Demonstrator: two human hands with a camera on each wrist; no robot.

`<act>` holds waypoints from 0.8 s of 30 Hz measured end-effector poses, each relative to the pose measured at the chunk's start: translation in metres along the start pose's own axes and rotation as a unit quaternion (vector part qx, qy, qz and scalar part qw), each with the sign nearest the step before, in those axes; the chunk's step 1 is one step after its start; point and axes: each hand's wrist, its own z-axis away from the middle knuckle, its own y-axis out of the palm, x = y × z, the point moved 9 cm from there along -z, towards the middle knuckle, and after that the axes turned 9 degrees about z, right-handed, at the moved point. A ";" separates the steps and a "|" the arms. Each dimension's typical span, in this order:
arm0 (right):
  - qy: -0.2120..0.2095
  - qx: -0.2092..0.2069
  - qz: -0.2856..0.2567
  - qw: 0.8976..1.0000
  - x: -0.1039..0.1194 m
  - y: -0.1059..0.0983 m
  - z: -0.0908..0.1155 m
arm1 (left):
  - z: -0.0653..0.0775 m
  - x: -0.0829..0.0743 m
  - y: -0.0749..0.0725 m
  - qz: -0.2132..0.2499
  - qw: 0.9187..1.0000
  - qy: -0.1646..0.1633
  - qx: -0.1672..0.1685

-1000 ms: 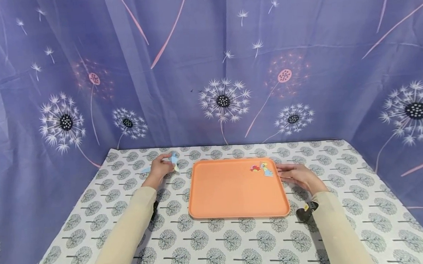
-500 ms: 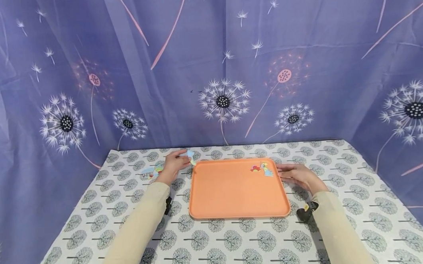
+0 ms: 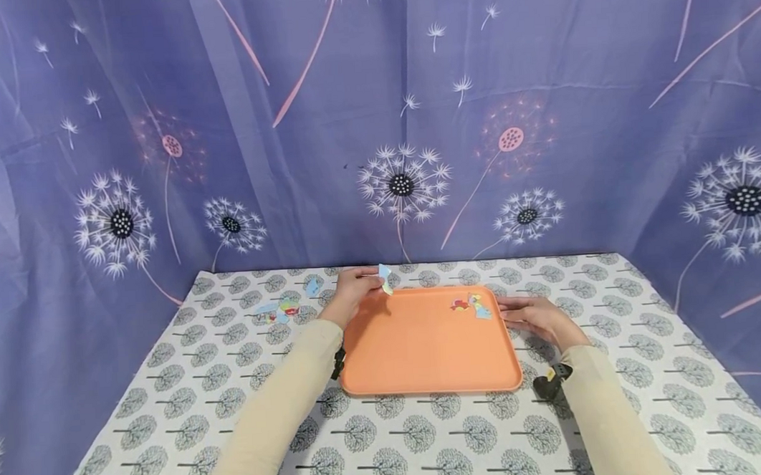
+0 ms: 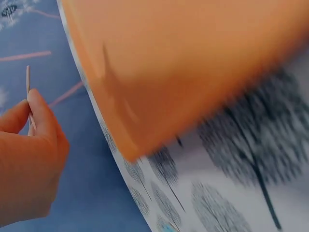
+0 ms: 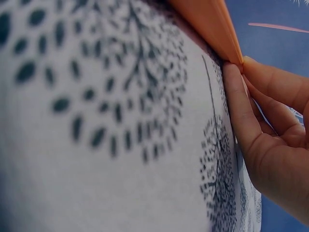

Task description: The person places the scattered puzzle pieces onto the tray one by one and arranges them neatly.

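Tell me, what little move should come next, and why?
Probably move the light-blue piece right and lower it beside the colourful pieces in the tray's far right corner. The left grip pinches it above the tray near the far left corner, while the right grip is at the tray's right edge, perhaps steadying it.

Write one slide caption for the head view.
Left hand pinches a flat pale-blue piece; right hand touches an orange rectangular tray.

No writing, brand, number or sign is legible on the orange tray [image 3: 425, 350], colourful pieces [image 3: 479, 306] or tree-print tablecloth [image 3: 449, 435].
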 end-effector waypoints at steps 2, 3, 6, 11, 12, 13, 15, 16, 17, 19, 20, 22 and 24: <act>0.001 -0.002 -0.002 1.000 -0.001 0.000 0.000 | 0.005 0.001 0.010 0.005 1.000 -0.009 0.012; -0.001 0.000 -0.001 1.000 -0.001 0.000 0.000 | 0.005 0.002 0.015 0.008 1.000 -0.013 0.015; -0.005 0.000 0.002 1.000 -0.001 0.001 0.000 | 0.009 0.007 0.030 0.019 0.999 -0.026 0.027; -0.002 -0.002 0.000 1.000 -0.001 0.001 0.000 | 0.007 0.017 0.051 0.031 0.998 -0.035 0.037; -0.002 -0.001 0.001 1.000 -0.001 0.001 0.000 | 0.008 0.018 0.055 0.030 0.998 -0.036 0.039; -0.004 0.000 0.003 1.000 0.000 0.001 0.000 | 0.008 0.019 0.059 0.027 0.998 -0.038 0.040; -0.001 -0.005 0.003 1.000 -0.001 0.000 0.000 | 0.010 0.021 0.066 0.017 0.998 -0.042 0.038; 0.000 -0.006 0.003 1.000 -0.001 0.000 0.001 | 0.011 0.023 0.068 0.012 0.998 -0.047 0.036; 0.001 -0.006 0.003 1.000 -0.001 0.000 0.001 | 0.012 0.025 0.071 0.010 0.998 -0.050 0.034; 0.002 -0.005 0.000 1.000 -0.002 0.000 0.000 | 0.012 0.030 0.075 0.006 0.998 -0.055 0.029; 0.004 -0.008 -0.003 1.000 -0.002 -0.001 0.000 | 0.013 0.032 0.077 0.000 0.998 -0.056 0.027; 0.004 -0.007 -0.002 1.000 -0.003 -0.001 0.000 | 0.013 0.037 0.081 -0.012 0.998 -0.063 0.024; 0.003 -0.006 -0.001 1.000 -0.002 -0.001 0.001 | 0.013 0.040 0.084 -0.018 0.998 -0.063 0.022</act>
